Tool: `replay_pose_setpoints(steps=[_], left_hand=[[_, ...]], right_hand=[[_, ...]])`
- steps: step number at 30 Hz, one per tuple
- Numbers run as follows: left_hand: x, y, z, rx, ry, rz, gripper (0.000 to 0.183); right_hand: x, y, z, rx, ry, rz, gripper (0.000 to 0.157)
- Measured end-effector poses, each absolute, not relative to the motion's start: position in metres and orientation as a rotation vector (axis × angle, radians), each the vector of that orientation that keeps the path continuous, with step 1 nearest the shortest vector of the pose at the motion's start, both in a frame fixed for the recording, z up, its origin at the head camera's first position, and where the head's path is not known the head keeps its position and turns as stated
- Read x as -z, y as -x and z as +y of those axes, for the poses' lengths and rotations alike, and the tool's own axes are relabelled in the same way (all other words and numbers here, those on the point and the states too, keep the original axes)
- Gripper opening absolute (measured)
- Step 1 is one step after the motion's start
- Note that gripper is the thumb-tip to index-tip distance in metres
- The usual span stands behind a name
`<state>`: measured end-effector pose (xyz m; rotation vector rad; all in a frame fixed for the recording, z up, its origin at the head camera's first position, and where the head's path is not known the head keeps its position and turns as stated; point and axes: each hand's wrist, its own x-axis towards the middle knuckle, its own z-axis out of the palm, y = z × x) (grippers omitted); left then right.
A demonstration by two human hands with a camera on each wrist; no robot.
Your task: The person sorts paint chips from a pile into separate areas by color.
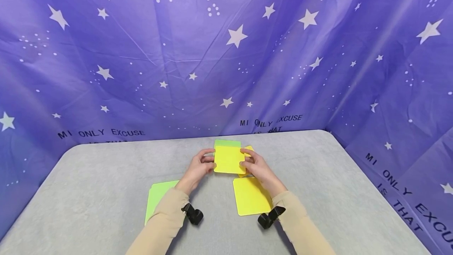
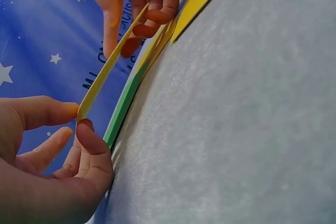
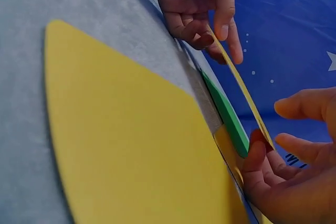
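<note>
A square yellow card [image 1: 229, 159] with rounded corners is raised above the table, seen edge-on as a thin strip in both wrist views. My left hand [image 1: 194, 170] pinches its left edge between fingertips. On the opposite edge, my right hand [image 1: 261, 168] holds it with fingertips at the border. Behind and beneath it, a green card [image 1: 227, 143] shows its far strip in the head view. Part of another yellow card [image 1: 249, 148] sticks out past the right fingers. In the left wrist view, a gap separates the held card's edge [image 2: 107, 69] from the green card [image 2: 123, 103].
Close by my right wrist lies a large yellow card stack [image 1: 250, 196]. Green cards [image 1: 160, 193] lie partly under my left forearm. The grey table [image 1: 311, 192] ends at a purple star-patterned curtain [image 1: 198, 50] behind and to the sides.
</note>
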<state>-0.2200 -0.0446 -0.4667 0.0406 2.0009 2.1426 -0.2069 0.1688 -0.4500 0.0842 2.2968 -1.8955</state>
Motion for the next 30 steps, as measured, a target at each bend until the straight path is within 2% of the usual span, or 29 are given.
replay_pose_setpoints(steps=[30], left_hand=[[0.470,0.182,-0.043,-2.122,-0.216,1.826,0.056]], right_hand=[[0.452,0.171,0.187,1.872,-0.032,2.315,0.054]])
